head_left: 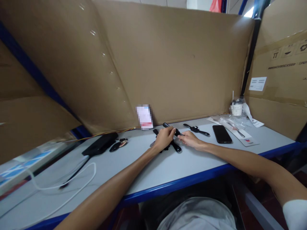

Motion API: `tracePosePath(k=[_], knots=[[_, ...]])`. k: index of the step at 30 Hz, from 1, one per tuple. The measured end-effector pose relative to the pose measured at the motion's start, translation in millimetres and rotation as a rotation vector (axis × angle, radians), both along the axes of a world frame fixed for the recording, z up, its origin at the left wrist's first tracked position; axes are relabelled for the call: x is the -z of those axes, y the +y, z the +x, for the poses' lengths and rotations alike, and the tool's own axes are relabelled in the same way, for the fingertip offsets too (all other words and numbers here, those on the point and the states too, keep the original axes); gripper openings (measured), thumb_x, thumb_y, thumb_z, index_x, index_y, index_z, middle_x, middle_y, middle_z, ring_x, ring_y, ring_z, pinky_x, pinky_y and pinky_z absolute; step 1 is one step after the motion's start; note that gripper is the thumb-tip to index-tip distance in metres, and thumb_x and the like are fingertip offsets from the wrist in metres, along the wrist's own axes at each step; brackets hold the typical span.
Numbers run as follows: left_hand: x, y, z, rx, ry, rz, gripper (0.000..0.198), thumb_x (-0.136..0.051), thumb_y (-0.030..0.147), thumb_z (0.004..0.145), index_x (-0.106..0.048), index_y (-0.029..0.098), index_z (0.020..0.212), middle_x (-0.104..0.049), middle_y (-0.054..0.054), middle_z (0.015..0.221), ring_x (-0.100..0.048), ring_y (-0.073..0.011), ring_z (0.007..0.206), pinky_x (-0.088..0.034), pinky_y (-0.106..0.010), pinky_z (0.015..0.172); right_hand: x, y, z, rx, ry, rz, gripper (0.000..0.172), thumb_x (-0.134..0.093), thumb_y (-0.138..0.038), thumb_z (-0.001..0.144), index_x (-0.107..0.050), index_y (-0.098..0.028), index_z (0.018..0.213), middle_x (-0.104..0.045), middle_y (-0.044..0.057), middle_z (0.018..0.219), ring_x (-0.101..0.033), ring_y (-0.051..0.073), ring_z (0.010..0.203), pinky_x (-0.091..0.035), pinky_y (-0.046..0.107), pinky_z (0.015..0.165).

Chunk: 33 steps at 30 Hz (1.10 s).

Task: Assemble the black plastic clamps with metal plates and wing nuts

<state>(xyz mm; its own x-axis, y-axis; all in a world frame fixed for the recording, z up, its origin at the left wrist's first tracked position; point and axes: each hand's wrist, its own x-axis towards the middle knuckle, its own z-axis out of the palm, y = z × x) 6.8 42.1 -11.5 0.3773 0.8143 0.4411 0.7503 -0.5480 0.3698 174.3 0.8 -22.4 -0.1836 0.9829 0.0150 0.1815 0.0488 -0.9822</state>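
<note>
My left hand [165,138] is closed, its fingertips at a slim black-handled tool [166,125] tilted over the table. My right hand [190,140] pinches the near end of the same tool; its exact kind is partly hidden by the fingers. Beneath my left hand lies a black two-handled spokeshave [177,147], its middle covered by the hand. To the right, a second black spokeshave [196,128] rests flat on the table, apart from both hands.
The grey table [134,166] has a blue front edge. At right lie a black phone [222,134], plastic packaging [236,123] and a cup [237,108]. Leftward are a black case [100,144], small dark items [115,146] and white cables [94,169]. Cardboard [179,64] walls the back.
</note>
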Motion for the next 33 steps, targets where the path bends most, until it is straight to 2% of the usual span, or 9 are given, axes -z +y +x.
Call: tracePosePath(k=[4, 6, 9, 13, 18, 23, 26, 31, 33], knots=[[2.1, 0, 0, -0.028, 0.075, 0.068, 0.026, -0.038, 0.036, 0.100, -0.059, 0.021, 0.095, -0.067, -0.003, 0.069, -0.064, -0.0198, 0.066, -0.035, -0.027, 0.060, -2.5, -1, -1, 0.026, 0.045, -0.052, 0.025, -0.056, -0.022, 0.093, -0.054, -0.017, 0.068, -0.041, -0.006, 0.049, -0.034, 0.009, 0.046, -0.023, 0.023, 0.046], [1.8, -1, -2, -0.035, 0.170, 0.095, 0.025, -0.037, 0.036, 0.102, -0.057, 0.022, 0.107, -0.070, -0.004, 0.075, -0.067, -0.0217, 0.069, -0.034, -0.028, 0.060, -3.6, -1, -1, 0.042, 0.066, -0.079, 0.026, -0.055, -0.021, 0.094, -0.054, -0.017, 0.069, -0.040, -0.006, 0.048, -0.034, 0.009, 0.046, -0.021, 0.022, 0.045], [-0.9, -4, -6, -0.008, 0.265, 0.101, 0.028, -0.035, 0.038, 0.103, -0.055, 0.023, 0.113, -0.072, -0.005, 0.078, -0.069, -0.0235, 0.074, -0.034, -0.028, 0.060, -4.2, -1, 0, 0.039, 0.077, -0.095, 0.028, -0.053, -0.020, 0.096, -0.054, -0.017, 0.068, -0.040, -0.006, 0.048, -0.033, 0.008, 0.045, -0.020, 0.022, 0.044], [-4.3, -5, -9, 0.047, 0.310, 0.095, 0.029, -0.040, 0.045, 0.102, -0.055, 0.023, 0.114, -0.072, -0.004, 0.078, -0.070, -0.0238, 0.076, -0.036, -0.028, 0.062, -2.8, 0, 1, 0.014, 0.079, -0.084, 0.028, -0.053, -0.020, 0.096, -0.053, -0.017, 0.068, -0.040, -0.006, 0.048, -0.031, 0.008, 0.043, -0.020, 0.022, 0.043], [-5.3, -4, -9, 0.011, 0.333, 0.126, 0.033, -0.035, 0.046, 0.104, -0.058, 0.023, 0.110, -0.072, -0.006, 0.078, -0.069, -0.0247, 0.077, -0.034, -0.028, 0.062, -1.9, -1, 1, -0.008, 0.090, -0.073, 0.027, -0.055, -0.020, 0.096, -0.052, -0.017, 0.069, -0.039, -0.006, 0.047, -0.032, 0.008, 0.043, -0.020, 0.021, 0.043], [-10.2, -6, -11, 0.023, 0.403, 0.124, 0.032, -0.041, 0.049, 0.102, -0.057, 0.022, 0.110, -0.073, -0.008, 0.083, -0.068, -0.0253, 0.076, -0.034, -0.028, 0.063, -1.5, 0, 1, 0.003, 0.043, -0.059, 0.029, -0.053, -0.020, 0.097, -0.053, -0.017, 0.068, -0.041, -0.006, 0.047, -0.031, 0.007, 0.042, -0.020, 0.022, 0.043], [-13.3, -7, -12, 0.019, 0.452, 0.140, 0.034, -0.037, 0.046, 0.104, -0.060, 0.022, 0.109, -0.073, -0.009, 0.086, -0.068, -0.0256, 0.077, -0.033, -0.029, 0.063, 0.0, 1, 1, 0.003, 0.050, -0.055, 0.028, -0.055, -0.020, 0.096, -0.052, -0.017, 0.068, -0.041, -0.006, 0.047, -0.032, 0.008, 0.042, -0.021, 0.022, 0.044], [-10.6, -6, -9, -0.011, 0.321, 0.105, 0.042, -0.030, 0.041, 0.105, -0.064, 0.021, 0.088, -0.071, -0.008, 0.078, -0.067, -0.0230, 0.073, -0.033, -0.029, 0.062, 1.0, 1, 1, -0.026, 0.046, -0.029, 0.029, -0.055, -0.021, 0.096, -0.052, -0.017, 0.068, -0.040, -0.006, 0.047, -0.033, 0.008, 0.043, -0.023, 0.021, 0.044], [-8.1, -5, -7, -0.028, 0.226, 0.076, 0.038, -0.032, 0.039, 0.104, -0.062, 0.022, 0.088, -0.070, -0.006, 0.074, -0.066, -0.0216, 0.071, -0.034, -0.028, 0.062, 1.1, 1, 1, -0.028, 0.053, -0.029, 0.028, -0.055, -0.021, 0.096, -0.052, -0.017, 0.068, -0.040, -0.007, 0.047, -0.032, 0.008, 0.043, -0.023, 0.021, 0.044]])
